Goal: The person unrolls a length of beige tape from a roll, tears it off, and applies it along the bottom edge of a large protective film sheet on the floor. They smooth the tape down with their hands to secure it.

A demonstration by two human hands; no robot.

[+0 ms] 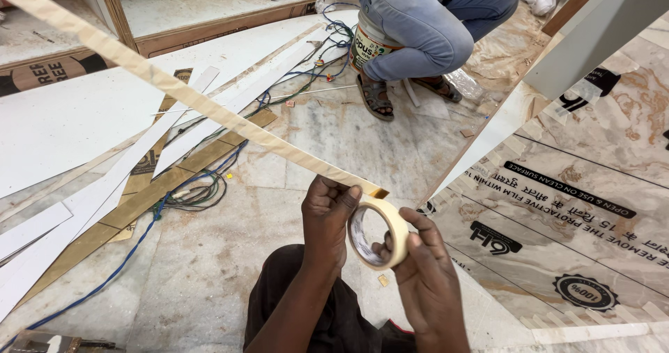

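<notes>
A roll of cream masking tape (394, 222) sits upright between my hands, low in the middle of the view. My right hand (426, 278) grips the roll from the right, with fingers through its core. My left hand (326, 217) pinches the near end of a long, thin beige strip (174, 88) beside the roll's top. The strip runs up and left, off the top left corner. My dark-trousered knee (279, 290) lies below my hands.
Another person (425, 25) in jeans and sandals squats at the top by a paint bucket (368, 43). White laminate strips (104, 179), a brown strip and tangled blue wires (202, 193) lie on the marble floor at left. A film-covered panel (592, 206) fills the right.
</notes>
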